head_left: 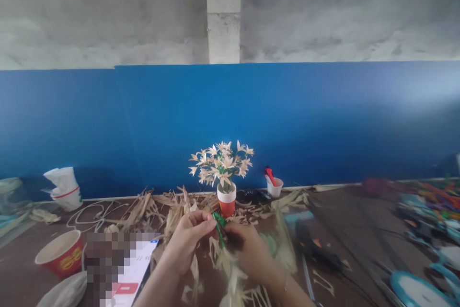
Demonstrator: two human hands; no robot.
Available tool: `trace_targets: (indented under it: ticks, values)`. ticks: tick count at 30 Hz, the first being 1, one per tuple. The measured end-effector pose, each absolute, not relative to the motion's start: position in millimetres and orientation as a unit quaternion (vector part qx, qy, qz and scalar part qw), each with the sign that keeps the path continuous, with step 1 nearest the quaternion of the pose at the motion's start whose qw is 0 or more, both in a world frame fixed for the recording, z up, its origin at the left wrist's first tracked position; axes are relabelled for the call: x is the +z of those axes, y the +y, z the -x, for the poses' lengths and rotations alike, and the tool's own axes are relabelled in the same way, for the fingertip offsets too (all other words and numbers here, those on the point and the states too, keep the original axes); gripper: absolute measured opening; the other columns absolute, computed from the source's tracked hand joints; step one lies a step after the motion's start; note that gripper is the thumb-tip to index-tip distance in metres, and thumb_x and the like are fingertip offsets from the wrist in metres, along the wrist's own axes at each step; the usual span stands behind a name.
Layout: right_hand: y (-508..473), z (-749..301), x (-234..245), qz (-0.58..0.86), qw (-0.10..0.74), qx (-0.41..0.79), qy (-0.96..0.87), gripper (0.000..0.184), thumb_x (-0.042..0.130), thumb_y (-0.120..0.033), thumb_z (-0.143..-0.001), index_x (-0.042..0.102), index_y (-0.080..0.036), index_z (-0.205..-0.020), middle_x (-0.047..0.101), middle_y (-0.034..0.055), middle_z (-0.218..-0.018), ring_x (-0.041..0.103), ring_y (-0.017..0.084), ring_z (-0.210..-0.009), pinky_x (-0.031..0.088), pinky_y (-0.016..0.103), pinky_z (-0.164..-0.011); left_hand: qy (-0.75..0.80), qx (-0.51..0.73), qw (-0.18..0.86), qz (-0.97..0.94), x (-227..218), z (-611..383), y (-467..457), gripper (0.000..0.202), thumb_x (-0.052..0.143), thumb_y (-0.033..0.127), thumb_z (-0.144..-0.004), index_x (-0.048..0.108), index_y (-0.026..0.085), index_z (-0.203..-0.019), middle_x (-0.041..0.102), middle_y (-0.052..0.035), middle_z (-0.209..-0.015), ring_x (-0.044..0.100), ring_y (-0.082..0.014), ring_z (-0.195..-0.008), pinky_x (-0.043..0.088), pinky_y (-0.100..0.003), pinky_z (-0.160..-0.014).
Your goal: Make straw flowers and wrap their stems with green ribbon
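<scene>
My left hand (190, 237) is closed in a pinch, thumb against fingers, on a narrow green strip (218, 221) that may be tape or a wrapped stem. Just right of it, my right hand (253, 252) curls in close to the strip; it is smeared by motion and its fingertips are hidden. Below and between the hands lie pale dried husk pieces (235, 278). Directly beyond them stands an orange-and-white paper cup (227, 204) holding a bunch of cream, star-shaped husk flowers (224, 161) on green stems.
Dried husks (143, 211) litter the back of the brown table. A phone (134, 268) and red paper bowl (61, 252) lie left. A small white cup (275, 188) holds a red-handled tool. Rightward are a dark corded tool (319, 252) and a blue-rimmed spool (417, 288).
</scene>
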State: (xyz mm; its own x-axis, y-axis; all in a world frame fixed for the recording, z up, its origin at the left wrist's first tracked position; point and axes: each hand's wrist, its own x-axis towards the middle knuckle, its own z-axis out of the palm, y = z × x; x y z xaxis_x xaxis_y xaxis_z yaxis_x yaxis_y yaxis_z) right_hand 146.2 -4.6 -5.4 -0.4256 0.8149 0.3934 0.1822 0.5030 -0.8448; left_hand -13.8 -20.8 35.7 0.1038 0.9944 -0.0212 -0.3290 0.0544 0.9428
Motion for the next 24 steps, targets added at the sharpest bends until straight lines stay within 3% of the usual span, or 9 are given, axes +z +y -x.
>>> trace_targets:
  ticks: [6, 24]
  values:
    - [-2.4, -145.6, -8.0, 0.340, 0.435, 0.344, -0.759, 0.027, 0.053, -0.006, -0.065, 0.070, -0.015, -0.084, 0.065, 0.0008, -0.071, 0.056, 0.014, -0.069, 0.044, 0.022, -0.065, 0.389, 0.537, 0.625, -0.412, 34.2, 13.0, -18.6, 0.027, 0.077, 0.034, -0.060, 0.057, 0.016, -0.060, 0.059, 0.0015, -0.051, 0.049, -0.0081, -0.046, 0.034, -0.019, -0.047]
    - [-8.3, -149.3, 1.9, 0.371, 0.401, 0.307, -0.779, 0.020, 0.054, -0.008, -0.066, 0.067, -0.016, -0.078, 0.065, -0.0003, -0.069, 0.054, 0.012, -0.063, 0.041, 0.021, -0.059, 0.398, 0.533, 0.616, -0.422, 36.4, 12.8, -20.6, 0.026, 0.079, 0.031, -0.057, 0.059, 0.015, -0.059, 0.062, -0.0004, -0.051, 0.054, -0.0106, -0.047, 0.037, -0.021, -0.048]
